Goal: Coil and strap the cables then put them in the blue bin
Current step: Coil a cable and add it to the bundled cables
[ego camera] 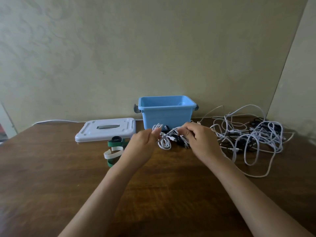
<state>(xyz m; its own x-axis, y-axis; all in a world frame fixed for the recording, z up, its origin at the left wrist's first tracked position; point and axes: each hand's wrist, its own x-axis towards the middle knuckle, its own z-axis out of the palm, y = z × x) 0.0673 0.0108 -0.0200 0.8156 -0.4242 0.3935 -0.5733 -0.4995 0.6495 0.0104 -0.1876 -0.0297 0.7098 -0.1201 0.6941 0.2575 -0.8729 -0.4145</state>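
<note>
Centre frame: left hand point(145, 142) and right hand point(196, 139) pinch white cable point(165, 144) | light, floppy, springy; best gripped across gathered loops.

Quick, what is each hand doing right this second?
Left hand: fingers curled, pinching a white cable.
Right hand: fingers curled round the same white cable.

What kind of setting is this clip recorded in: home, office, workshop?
Probably a room at home, though that is uncertain: a plain wooden table pushed against a bare, pale wall, holding a small blue bin, its white lid and a tangle of charging cables.
</note>
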